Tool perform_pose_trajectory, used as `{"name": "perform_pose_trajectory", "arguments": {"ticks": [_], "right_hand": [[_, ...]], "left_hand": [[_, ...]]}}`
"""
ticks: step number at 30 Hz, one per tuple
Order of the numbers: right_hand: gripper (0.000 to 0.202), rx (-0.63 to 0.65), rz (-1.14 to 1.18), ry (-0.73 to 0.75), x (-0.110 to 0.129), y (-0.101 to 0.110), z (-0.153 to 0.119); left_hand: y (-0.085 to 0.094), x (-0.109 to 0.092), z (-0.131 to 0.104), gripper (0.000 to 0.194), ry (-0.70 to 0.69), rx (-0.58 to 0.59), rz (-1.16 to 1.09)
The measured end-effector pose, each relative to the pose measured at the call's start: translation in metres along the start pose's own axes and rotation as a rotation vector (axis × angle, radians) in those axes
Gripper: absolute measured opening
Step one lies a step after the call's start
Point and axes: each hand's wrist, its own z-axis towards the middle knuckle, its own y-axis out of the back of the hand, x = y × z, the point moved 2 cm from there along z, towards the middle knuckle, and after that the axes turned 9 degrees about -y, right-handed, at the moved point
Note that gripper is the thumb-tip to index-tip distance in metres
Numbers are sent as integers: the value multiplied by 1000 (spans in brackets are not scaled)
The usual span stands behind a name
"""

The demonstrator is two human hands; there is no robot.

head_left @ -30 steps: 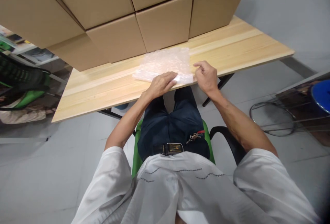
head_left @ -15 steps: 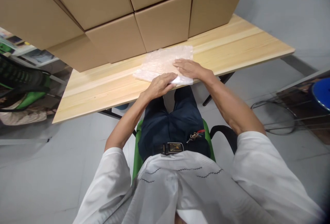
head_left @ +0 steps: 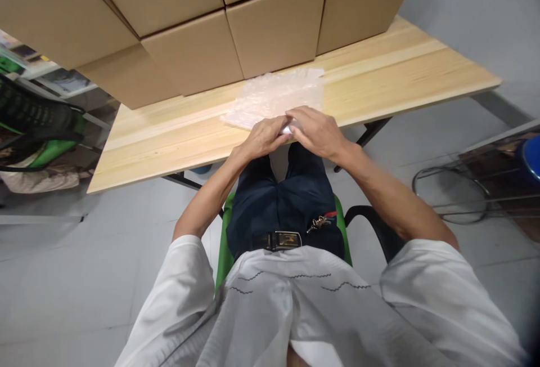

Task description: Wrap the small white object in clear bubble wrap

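A translucent, pinkish sheet of plastic wrap (head_left: 278, 92), which looks like bubble wrap, lies crinkled on the wooden table (head_left: 177, 142) close to its front edge. My left hand (head_left: 266, 135) is closed over the near edge of the sheet, thumb and fingers pinching it. Beside it, almost touching, my right hand (head_left: 315, 128) curls its fingers round the same near edge. A small whitish rolled or folded part shows between the two hands. Whether anything lies inside the sheet is hidden.
Large brown cardboard boxes (head_left: 276, 26) stand stacked along the back of the table, right behind the sheet. A black and green chair (head_left: 40, 116) is at the left. On the right, a blue stool (head_left: 530, 157) and looped cable (head_left: 451, 195) are on the floor.
My right hand has come back from lying flat on the sheet to the near edge, next to my left hand, and its fingers have curled. My left hand stays at the edge.
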Motion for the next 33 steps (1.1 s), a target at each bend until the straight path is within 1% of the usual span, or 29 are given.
{"name": "perform_pose_trajectory", "arguments": {"ticks": [2,4,6,10,12,14,17,21,24,27,30,33], "right_hand": [[57,22,20,11,8,-9,-16],[60,30,29,0,6,-18,-26],[61,42,18,-9,1,-23,-31],[54,69,-22,18,-4,-26,-35],[51,66,-38,20,-3,-26,-35],[48,59,-51,4,-2,-24,-34],[47,70,-54,-42,-1,-20,-31],[55,83,-55,-127,-5,-13,-19],[61,74,-40,-178,-12,-12,-10],[63,31,-32,-229,-19,-13,-4],[62,-19,-45,-273,-24,-15,-1],[59,-19,-87,-325,-31,-16,1]], "left_hand": [[-1,1,0,71,14,-4,-5],[0,2,0,74,19,-13,-14],[3,3,-1,75,22,-7,-22],[11,6,-4,69,18,61,-37],[17,6,-6,65,-3,76,-47],[23,4,-7,61,-28,63,-48],[35,-1,-4,60,-42,56,-23],[53,-2,10,64,-39,129,-7],[61,8,27,60,-9,184,-37],[61,22,43,58,77,182,-6],[53,34,57,56,155,163,75],[42,43,66,51,222,136,125]]}}
